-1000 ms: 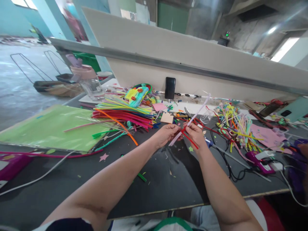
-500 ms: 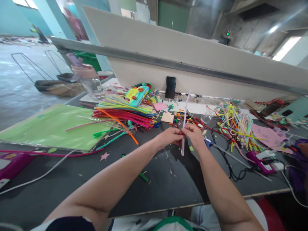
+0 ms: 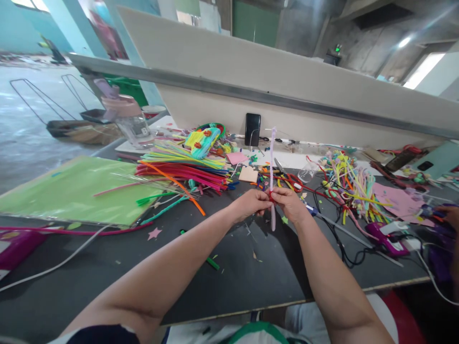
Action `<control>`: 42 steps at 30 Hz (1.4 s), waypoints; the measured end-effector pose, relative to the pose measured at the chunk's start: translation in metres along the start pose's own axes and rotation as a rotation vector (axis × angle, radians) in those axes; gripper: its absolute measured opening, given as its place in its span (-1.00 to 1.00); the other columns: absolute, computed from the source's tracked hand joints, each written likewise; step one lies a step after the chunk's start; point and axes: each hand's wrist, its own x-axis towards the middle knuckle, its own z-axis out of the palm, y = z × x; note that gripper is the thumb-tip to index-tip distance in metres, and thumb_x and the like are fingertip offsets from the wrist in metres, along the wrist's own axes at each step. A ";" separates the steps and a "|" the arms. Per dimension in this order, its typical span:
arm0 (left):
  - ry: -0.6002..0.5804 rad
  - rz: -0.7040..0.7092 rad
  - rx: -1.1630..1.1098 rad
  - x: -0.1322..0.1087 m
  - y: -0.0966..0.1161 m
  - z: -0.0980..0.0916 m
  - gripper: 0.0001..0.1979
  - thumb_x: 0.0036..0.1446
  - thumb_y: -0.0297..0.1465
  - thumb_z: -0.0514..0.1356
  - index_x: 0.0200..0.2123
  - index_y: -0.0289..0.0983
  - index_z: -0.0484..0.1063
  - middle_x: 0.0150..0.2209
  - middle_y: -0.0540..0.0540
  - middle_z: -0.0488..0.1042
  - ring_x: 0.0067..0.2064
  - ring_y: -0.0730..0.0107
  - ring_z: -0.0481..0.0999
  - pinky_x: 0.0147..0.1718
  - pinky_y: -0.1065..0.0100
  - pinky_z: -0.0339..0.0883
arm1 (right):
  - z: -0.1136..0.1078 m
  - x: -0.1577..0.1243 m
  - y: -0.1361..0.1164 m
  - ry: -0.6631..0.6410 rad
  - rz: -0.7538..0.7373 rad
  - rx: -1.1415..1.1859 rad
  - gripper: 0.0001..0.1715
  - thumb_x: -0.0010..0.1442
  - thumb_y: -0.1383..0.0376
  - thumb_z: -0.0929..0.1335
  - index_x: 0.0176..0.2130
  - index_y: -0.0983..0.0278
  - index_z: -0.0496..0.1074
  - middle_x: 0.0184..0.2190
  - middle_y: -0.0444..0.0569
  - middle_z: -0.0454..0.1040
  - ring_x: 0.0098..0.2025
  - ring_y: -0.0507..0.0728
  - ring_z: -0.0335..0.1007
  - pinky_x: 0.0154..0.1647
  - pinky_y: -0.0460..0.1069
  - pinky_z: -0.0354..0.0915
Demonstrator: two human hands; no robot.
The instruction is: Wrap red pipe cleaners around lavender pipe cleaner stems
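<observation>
Above the dark table, a lilac pipe cleaner stands upright between my hands, its lower end poking out beneath them. A small red piece is wrapped or pressed around its middle; my fingers partly hide it. My left hand is closed, thumb and fingertips pinching at the red piece from the left. Closed from the other side, my right hand pinches the pipe cleaner at the same spot. The fingertips of both hands nearly touch.
Bundled pipe cleaners and a green sheet lie left. A phone leans against the partition behind; scissors lie below it. On the right are a pipe-cleaner pile, a power strip, cables and another person's hand.
The lilac pipe cleaner has gone from slightly tilted to nearly upright, with its top shifted left. Both hands keep their pinch. At the far right, another person's hand shows more clearly.
</observation>
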 end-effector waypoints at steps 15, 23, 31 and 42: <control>0.250 0.038 0.260 0.000 0.002 0.012 -0.70 -0.08 -0.21 0.21 -0.63 -0.32 0.32 -0.72 0.10 0.20 -0.65 0.59 0.09 -0.63 0.47 -0.08 | -0.001 0.003 0.001 0.166 -0.090 -0.183 -0.85 -0.11 0.22 0.46 -0.50 0.26 0.52 -0.53 -0.14 0.45 -0.44 0.04 0.28 -0.33 -0.05 0.17; 0.289 0.178 0.465 -0.002 0.000 0.015 -0.77 -0.03 -0.35 0.14 -0.66 -0.31 0.30 -0.65 0.07 0.22 -0.54 0.54 0.17 -0.54 0.46 -0.02 | -0.004 0.004 0.005 0.219 -0.155 -0.375 -0.75 -0.07 0.16 0.41 -0.60 0.28 0.42 -0.61 -0.17 0.30 -0.49 0.02 0.14 -0.41 -0.06 0.08; 0.297 0.160 0.272 0.001 -0.002 0.014 -0.73 -0.01 -0.30 0.14 -0.65 -0.31 0.28 -0.69 0.10 0.16 -0.58 0.56 0.12 -0.56 0.47 -0.02 | 0.000 0.005 0.006 0.185 -0.064 -0.039 -0.76 -0.02 0.13 0.41 -0.40 0.25 0.45 -0.52 -0.17 0.39 -0.46 0.01 0.24 -0.39 -0.07 0.16; 0.402 0.077 -0.053 0.005 0.001 0.005 -0.74 0.00 -0.21 0.18 -0.51 -0.30 0.34 -0.68 0.09 0.30 -0.69 0.60 0.19 -0.70 0.51 0.00 | 0.026 -0.002 0.009 0.039 0.062 0.189 -0.69 -0.02 0.18 0.44 -0.30 0.23 0.32 -0.50 -0.19 0.39 -0.48 0.01 0.33 -0.37 -0.03 0.29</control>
